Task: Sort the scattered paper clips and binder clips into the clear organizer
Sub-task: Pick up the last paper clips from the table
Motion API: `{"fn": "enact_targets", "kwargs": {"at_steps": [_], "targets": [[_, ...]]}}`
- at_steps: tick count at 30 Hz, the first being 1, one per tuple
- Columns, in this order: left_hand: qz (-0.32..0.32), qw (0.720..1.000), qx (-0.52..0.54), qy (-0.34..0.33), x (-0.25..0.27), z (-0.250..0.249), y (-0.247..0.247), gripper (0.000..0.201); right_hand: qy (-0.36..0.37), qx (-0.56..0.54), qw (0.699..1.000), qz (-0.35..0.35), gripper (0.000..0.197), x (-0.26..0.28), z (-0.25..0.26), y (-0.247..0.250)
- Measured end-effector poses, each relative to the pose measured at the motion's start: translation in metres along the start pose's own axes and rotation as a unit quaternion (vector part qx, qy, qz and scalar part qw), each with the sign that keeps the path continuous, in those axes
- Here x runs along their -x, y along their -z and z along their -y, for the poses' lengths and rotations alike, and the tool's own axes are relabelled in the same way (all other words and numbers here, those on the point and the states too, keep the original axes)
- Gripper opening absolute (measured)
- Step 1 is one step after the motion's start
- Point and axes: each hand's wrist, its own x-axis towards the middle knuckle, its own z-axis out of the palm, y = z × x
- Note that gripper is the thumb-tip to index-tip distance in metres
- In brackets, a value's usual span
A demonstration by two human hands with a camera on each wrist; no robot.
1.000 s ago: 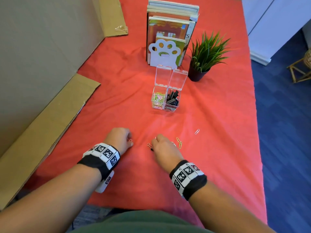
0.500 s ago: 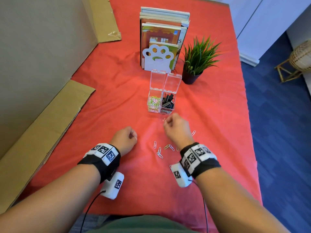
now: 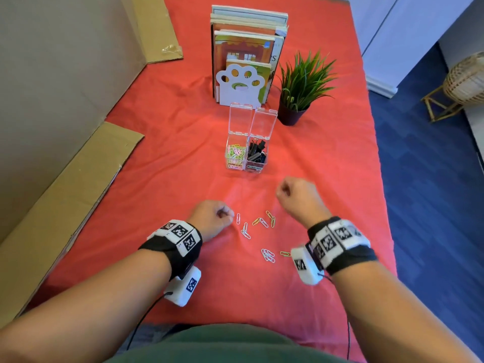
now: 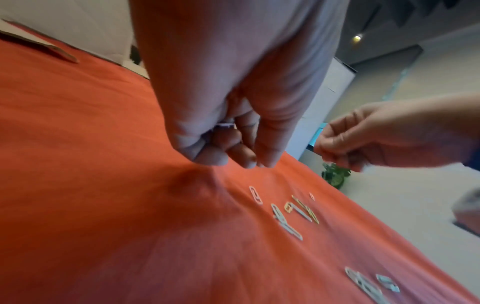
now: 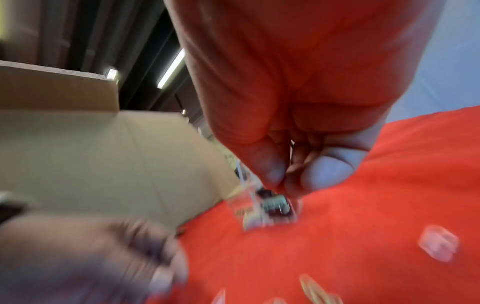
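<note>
Left hand (image 3: 212,217) sits low over the red tablecloth (image 3: 162,142), fingers curled with thumb meeting fingertips; left wrist view shows something small and pale tucked in them, can't tell what. Right hand (image 3: 298,196) is raised in front of the clear organizer (image 3: 246,163), fingers pinched together; whether anything is in the pinch can't be told, right wrist view is blurred. Organizer has two compartments with lids flipped up: left one holds colored paper clips (image 3: 235,152), right one holds black binder clips (image 3: 257,153). Loose paper clips (image 3: 258,222) lie scattered on the cloth between the hands, a few more (image 3: 268,255) near the right wrist. Behind the organizer: books in a white paw-shaped bookend (image 3: 239,86), potted plant (image 3: 301,85) beside them. Cardboard (image 3: 65,189) along the left edge.
</note>
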Motion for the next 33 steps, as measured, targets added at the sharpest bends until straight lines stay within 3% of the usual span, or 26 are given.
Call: {"fn": "enact_targets", "kwargs": {"at_steps": [5, 11, 15, 19, 23, 26, 31, 33], "targets": [[0.023, 0.986, -0.150, -0.063, 0.007, -0.007, -0.020, 0.017, 0.023, 0.047, 0.993, 0.111, 0.017, 0.068, -0.035, -0.066], [0.084, 0.965, -0.219, -0.113, 0.007, -0.011, -0.044, 0.024, 0.094, 0.059, 0.990, 0.085, 0.020, 0.094, -0.037, -0.095], [0.080, 0.956, -0.253, -0.129, 0.006, -0.007, -0.050, 0.015, 0.116, 0.096, 0.986, 0.074, 0.011, 0.095, -0.035, -0.101], [0.072, 0.952, -0.268, -0.127, 0.004, 0.000, -0.051, 0.012, 0.091, 0.060, 0.990, 0.087, 0.013, 0.087, -0.038, -0.097], [0.072, 0.943, -0.295, -0.139, 0.004, 0.002, -0.052, 0.015, -0.045, -0.121, 0.983, 0.127, 0.016, 0.072, -0.051, -0.075], [0.078, 0.934, -0.322, -0.137, 0.003, 0.003, -0.050, 0.015, -0.153, -0.325, 0.925, 0.125, 0.028, 0.067, -0.060, -0.058], [0.084, 0.929, -0.341, -0.119, 0.006, 0.006, -0.052, 0.014, -0.248, -0.620, 0.735, 0.118, 0.027, 0.069, -0.068, -0.035], [0.080, 0.931, -0.337, -0.116, 0.007, 0.005, -0.053, 0.015, -0.259, -0.652, 0.702, 0.127, 0.026, 0.073, -0.069, -0.034]]}}
